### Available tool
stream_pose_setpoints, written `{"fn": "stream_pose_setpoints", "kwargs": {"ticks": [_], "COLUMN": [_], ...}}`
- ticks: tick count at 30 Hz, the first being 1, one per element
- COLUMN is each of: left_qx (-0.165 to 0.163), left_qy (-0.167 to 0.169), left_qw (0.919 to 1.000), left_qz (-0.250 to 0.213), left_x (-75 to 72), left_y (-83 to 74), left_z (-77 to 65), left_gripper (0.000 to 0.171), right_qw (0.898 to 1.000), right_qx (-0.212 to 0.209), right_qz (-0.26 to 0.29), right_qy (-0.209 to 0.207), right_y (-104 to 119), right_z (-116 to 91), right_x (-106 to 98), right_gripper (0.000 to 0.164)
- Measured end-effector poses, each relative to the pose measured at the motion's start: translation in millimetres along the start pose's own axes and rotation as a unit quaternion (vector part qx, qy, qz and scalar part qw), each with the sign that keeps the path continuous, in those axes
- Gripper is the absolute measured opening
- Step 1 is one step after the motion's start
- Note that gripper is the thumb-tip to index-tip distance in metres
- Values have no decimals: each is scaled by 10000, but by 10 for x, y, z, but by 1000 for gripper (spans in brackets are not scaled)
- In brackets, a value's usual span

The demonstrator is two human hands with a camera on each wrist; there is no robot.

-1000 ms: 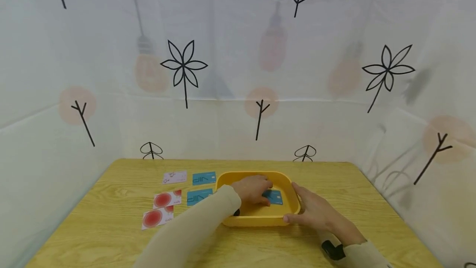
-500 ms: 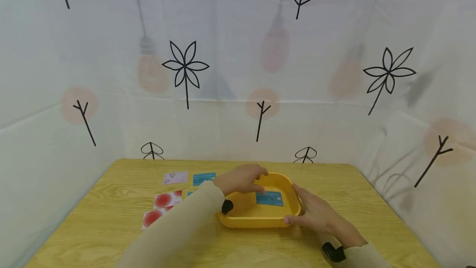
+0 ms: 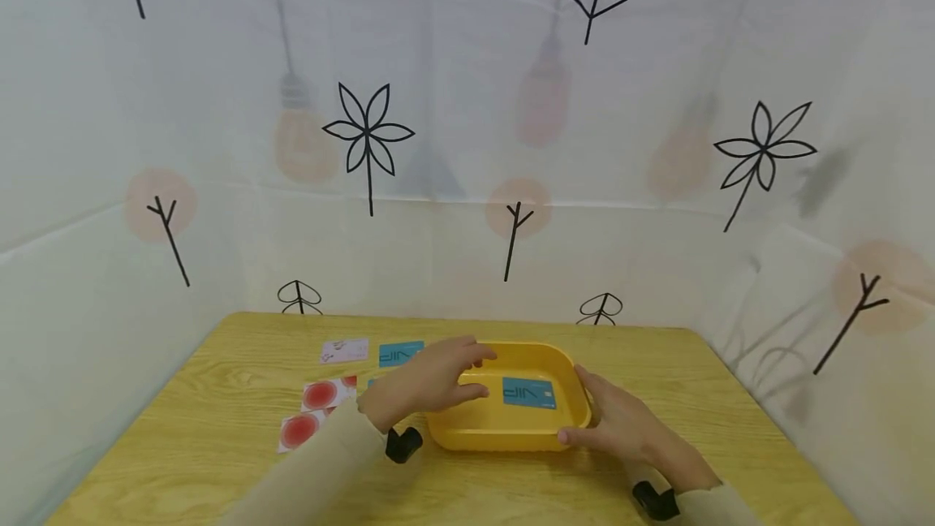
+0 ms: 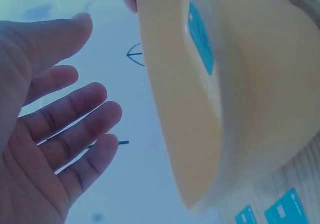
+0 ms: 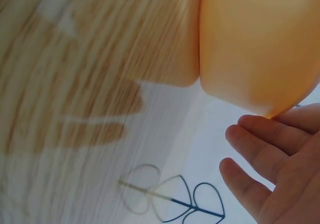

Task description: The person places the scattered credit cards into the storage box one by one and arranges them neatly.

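Observation:
A yellow plastic bin [image 3: 504, 441] stands on the table, with one blue card [image 3: 529, 393] marked VIP lying flat inside. My left hand [image 3: 431, 380] hovers over the bin's left side, fingers loosely bent and holding nothing. In the left wrist view, that hand [image 4: 55, 129] is apart from the bin wall [image 4: 185, 129]. My right hand [image 3: 621, 420] holds the bin's right front corner, thumb at the front wall and fingers along the right side. The right wrist view has its fingertips [image 5: 245, 124] at the bin's edge.
Left of the bin lie a blue card [image 3: 399, 353], a pale pink card [image 3: 345, 350] and two red-and-white cards, one farther back [image 3: 321, 394] and one nearer [image 3: 299, 431]. My left hand mostly covers another blue card. A patterned white cloth [image 3: 438, 258] hangs behind the wooden table [image 3: 657, 364].
My left hand has let go of the blue card, lifted out of the bin and moved left. The card lies uncovered on the bin's floor. The right hand stays at the corner.

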State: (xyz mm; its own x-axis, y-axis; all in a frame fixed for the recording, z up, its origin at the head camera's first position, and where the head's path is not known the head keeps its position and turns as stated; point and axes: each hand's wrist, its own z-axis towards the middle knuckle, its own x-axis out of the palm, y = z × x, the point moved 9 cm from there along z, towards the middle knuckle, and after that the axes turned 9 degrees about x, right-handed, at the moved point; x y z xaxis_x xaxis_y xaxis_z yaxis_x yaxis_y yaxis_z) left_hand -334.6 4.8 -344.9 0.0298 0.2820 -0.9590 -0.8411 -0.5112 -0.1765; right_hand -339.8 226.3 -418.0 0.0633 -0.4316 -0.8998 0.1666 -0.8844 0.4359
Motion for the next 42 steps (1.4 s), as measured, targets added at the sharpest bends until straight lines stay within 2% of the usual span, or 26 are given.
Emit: {"fn": "stream_pose_setpoints", "kwargs": {"ticks": [6,12,21,25,31,38,42], "left_qx": [-45,-283,-476,-678,-987,-1131,-1315], "left_qy": [-241,-476,-808,-845,-826,-981,-996], "left_qw": [9996,9979,9950,9934,9903,9878,9860], "left_qz": [-164,-331,-349,-369,-516,-438,-244], "left_x": [4,-5,-13,15,60,15,9], "left_y": [43,131,269,359,530,687,791], "left_z": [-261,-506,-883,-1062,-1329,-1563,-1718], "left_gripper": [46,45,44,44,44,45,48], "right_qw": [10000,10000,10000,9999,9999,9999,9999], "right_qx": [-85,-83,7,78,-65,-112,-112], "right_qz": [10,-24,-30,-82,-132,-121,-90], "right_qy": [45,20,47,39,-55,-42,-29], "right_y": [3,-8,3,-10,4,9,17], "right_z": [-3,6,16,8,0,5,4], "right_x": [19,16,10,12,-2,-18,-9], "right_gripper": [107,107,110,111,110,110,111]}}
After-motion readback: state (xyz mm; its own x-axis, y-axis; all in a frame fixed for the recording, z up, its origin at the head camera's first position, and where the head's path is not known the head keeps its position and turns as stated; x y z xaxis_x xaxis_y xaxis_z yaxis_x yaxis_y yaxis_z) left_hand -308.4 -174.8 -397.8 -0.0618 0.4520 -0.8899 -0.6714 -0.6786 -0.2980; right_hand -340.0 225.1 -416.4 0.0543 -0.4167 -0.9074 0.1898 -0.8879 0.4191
